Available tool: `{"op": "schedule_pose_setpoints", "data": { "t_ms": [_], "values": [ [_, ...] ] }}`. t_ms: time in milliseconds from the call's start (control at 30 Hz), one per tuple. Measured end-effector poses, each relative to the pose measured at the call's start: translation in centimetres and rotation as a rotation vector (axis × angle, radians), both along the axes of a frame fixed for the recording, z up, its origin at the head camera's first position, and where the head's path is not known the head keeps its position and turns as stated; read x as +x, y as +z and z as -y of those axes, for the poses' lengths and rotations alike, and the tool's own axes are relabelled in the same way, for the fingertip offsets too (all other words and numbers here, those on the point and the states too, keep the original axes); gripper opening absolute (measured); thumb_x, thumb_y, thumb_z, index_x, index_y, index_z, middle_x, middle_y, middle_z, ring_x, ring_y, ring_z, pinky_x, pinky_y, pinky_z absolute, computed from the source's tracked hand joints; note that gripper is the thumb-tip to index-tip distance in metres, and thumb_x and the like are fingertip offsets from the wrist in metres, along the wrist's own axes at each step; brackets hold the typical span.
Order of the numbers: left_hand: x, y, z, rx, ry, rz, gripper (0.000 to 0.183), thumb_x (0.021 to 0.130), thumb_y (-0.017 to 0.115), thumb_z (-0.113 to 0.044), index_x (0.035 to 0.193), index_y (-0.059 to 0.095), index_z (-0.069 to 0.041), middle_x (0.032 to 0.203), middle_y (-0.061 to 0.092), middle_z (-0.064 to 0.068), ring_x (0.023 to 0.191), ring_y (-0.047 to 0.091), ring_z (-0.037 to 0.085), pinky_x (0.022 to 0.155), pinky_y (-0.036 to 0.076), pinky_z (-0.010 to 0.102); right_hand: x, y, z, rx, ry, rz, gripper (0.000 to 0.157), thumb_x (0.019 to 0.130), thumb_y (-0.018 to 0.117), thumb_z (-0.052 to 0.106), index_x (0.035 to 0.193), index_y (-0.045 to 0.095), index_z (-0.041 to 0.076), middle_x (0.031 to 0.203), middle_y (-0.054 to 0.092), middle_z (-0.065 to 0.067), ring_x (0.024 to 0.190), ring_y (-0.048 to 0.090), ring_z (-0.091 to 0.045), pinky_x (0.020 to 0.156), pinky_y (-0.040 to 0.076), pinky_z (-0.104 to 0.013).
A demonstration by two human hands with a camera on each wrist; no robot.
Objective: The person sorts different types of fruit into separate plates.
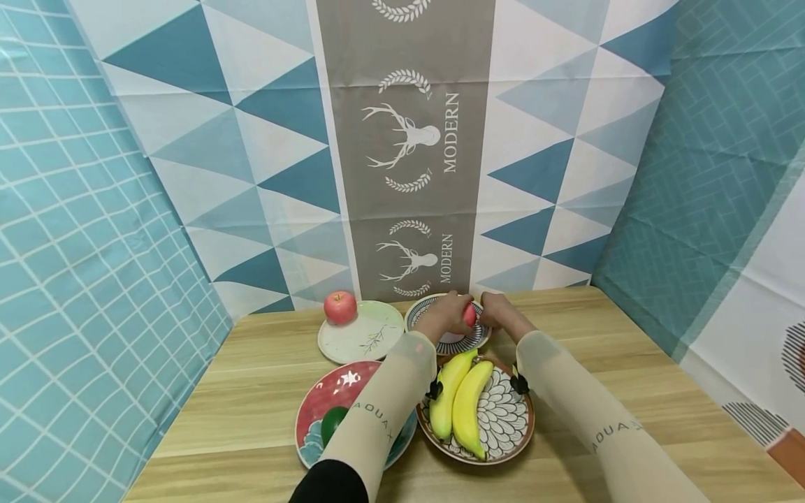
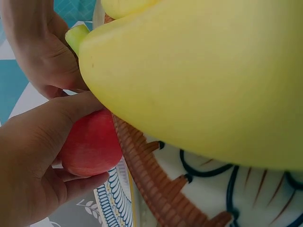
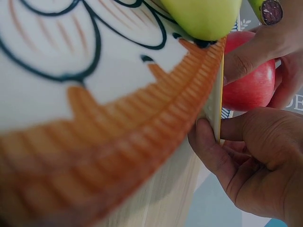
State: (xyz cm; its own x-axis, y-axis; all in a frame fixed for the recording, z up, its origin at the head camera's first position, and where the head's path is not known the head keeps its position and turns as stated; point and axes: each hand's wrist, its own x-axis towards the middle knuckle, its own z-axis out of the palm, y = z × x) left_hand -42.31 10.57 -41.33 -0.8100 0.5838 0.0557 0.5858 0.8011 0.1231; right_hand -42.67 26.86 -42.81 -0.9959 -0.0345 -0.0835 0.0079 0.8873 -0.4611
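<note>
My left hand (image 1: 448, 313) grips a red apple (image 2: 92, 144) with thumb and fingers, above the plate with the blue-and-white patterned rim (image 1: 462, 346) at the back. On that plate's right side, my right hand (image 3: 260, 165) pinches the rim (image 3: 216, 106) between thumb and curled fingers. Both hands are close together. Under my wrists is a brown-rimmed, petal-patterned plate (image 1: 503, 419) bearing two yellow bananas (image 1: 468, 409). In both wrist views this plate and the bananas fill much of the picture.
A second red apple (image 1: 340, 308) sits on the left of a pale green plate (image 1: 342, 344). Nearer, a red-and-blue plate (image 1: 314, 398) holds a dark green rounded thing (image 1: 332, 423), partly behind my left forearm. The wooden table (image 1: 251, 391) meets patterned cloth walls at back and sides.
</note>
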Motion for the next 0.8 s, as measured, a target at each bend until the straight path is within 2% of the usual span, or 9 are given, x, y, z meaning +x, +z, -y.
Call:
{"op": "schedule_pose_setpoints", "data": {
  "t_ms": [267,467,667,800],
  "values": [
    [-0.1,0.1,0.0,-0.019,0.015,0.041,0.093,0.083,0.088,-0.048,0.161,0.044,-0.021,0.147,0.051,0.013,0.126,0.057,0.026,0.106,0.050,0.040,-0.1,0.0,0.0,0.029,0.018,0.000,0.023,0.083,0.069,-0.003,0.100,0.055,-0.006,0.094,0.061,-0.021,0.069,0.067,-0.028,0.051,0.058,-0.032],
    [0.3,1.4,0.9,-0.011,0.001,0.047,0.094,0.083,0.087,-0.048,0.161,0.044,-0.018,0.148,0.051,0.013,0.128,0.056,0.027,0.108,0.048,0.037,0.1,0.1,-0.1,0.047,0.034,-0.014,0.024,0.082,0.068,-0.002,0.102,0.055,-0.007,0.095,0.061,-0.022,0.070,0.067,-0.029,0.051,0.058,-0.030],
    [-0.1,2.4,2.5,-0.016,0.008,0.035,0.089,0.082,0.088,-0.047,0.157,0.049,-0.020,0.150,0.054,0.010,0.135,0.053,0.028,0.113,0.045,0.043,0.5,0.4,0.1,0.048,0.048,-0.031,0.021,0.079,0.070,-0.002,0.093,0.054,-0.006,0.088,0.060,-0.020,0.072,0.068,-0.032,0.051,0.057,-0.031],
    [-0.1,3.2,3.6,-0.041,0.035,0.029,0.092,0.082,0.089,-0.047,0.159,0.047,-0.020,0.155,0.050,0.013,0.141,0.050,0.032,0.115,0.043,0.048,0.5,0.4,0.0,0.062,0.049,-0.032,0.021,0.081,0.070,-0.001,0.096,0.055,-0.007,0.090,0.061,-0.020,0.077,0.066,-0.032,0.053,0.057,-0.030]
  ]
}}
